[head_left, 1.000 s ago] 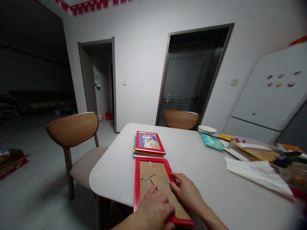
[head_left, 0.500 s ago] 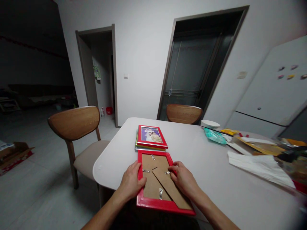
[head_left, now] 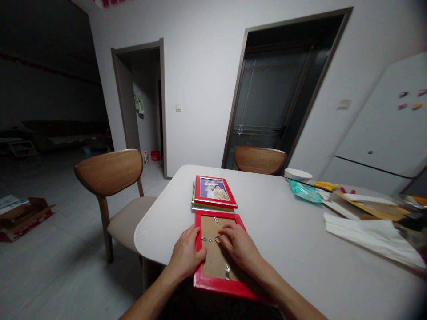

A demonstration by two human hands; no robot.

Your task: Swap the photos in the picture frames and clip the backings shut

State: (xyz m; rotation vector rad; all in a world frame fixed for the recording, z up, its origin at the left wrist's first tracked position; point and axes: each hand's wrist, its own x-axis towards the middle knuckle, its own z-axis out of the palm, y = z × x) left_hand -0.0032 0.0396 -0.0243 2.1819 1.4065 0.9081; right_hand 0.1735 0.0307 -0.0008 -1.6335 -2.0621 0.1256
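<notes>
A red picture frame [head_left: 216, 284] lies face down at the table's near edge, its brown backing board [head_left: 213, 258] showing. Along its left side, my left hand [head_left: 187, 251] is closed, with the thumb on top of the rim. My right hand [head_left: 238, 246] reaches over the backing, fingers bent and close together by the top end of the stand leg. That hand hides most of the leg and the right-hand clip. Metal clips are visible at the left [head_left: 207, 239], top [head_left: 217, 220] and bottom [head_left: 227, 271]. Just beyond lies a stack of frames, topped by a red frame with a photo [head_left: 213, 190].
The white table [head_left: 283, 249] holds white paper [head_left: 370, 235], a teal packet [head_left: 305, 191], a white bowl [head_left: 298, 174] and a brown envelope [head_left: 373, 206] at the right. Wooden chairs stand at the left [head_left: 110, 173] and far side [head_left: 260, 160]. A cardboard box [head_left: 28, 218] sits on the floor.
My right hand has moved left from the right-hand clip to the middle of the backing, now covering the stand leg. My left hand stays on the frame. The view has shifted slightly.
</notes>
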